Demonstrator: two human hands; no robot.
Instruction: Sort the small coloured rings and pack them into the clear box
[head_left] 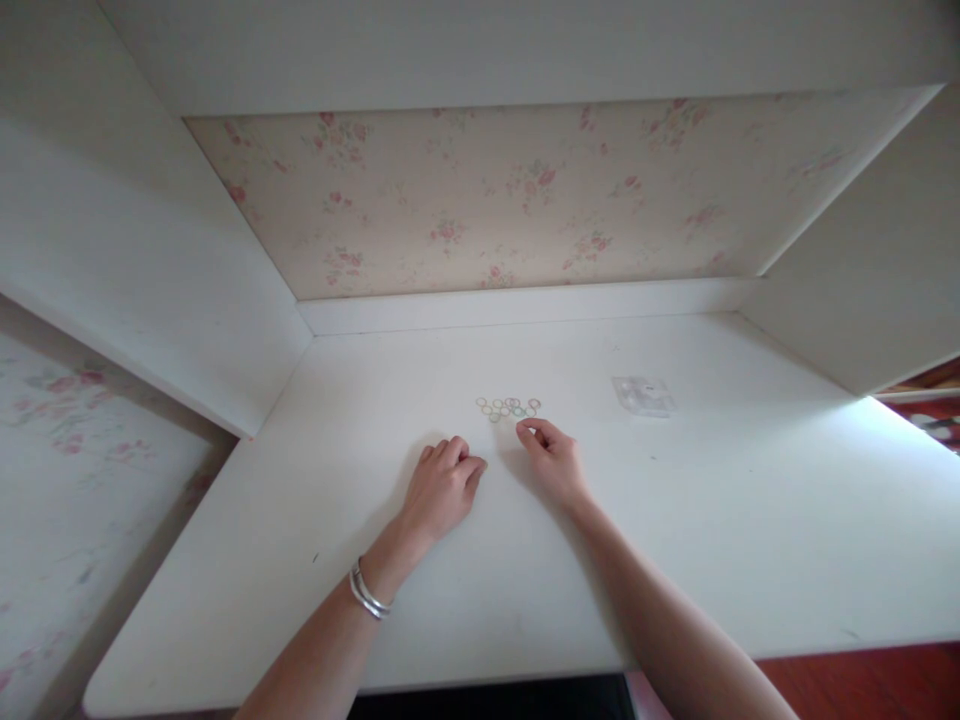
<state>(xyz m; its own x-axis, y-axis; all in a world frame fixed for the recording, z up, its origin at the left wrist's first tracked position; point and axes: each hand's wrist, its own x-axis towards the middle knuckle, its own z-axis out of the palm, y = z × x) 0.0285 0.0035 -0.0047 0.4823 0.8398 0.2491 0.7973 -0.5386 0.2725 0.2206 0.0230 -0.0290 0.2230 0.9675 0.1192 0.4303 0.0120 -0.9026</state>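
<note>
Several small thin rings lie in a loose cluster on the white desk, some touching or overlapping. My left hand rests on the desk nearer to me and left of them, its fingers curled and thumb and forefinger pinched together. A tiny yellowish edge shows at that pinch, too small to name. At the right front edge of the cluster is my right hand, thumb and forefinger closed in a pinch; what is between these tips cannot be made out. A silver bracelet circles my left wrist.
A small clear plastic packet lies right of the rings. White side panels and an overhead panel enclose the desk, with flowered wallpaper behind. A dark object sits below the front edge.
</note>
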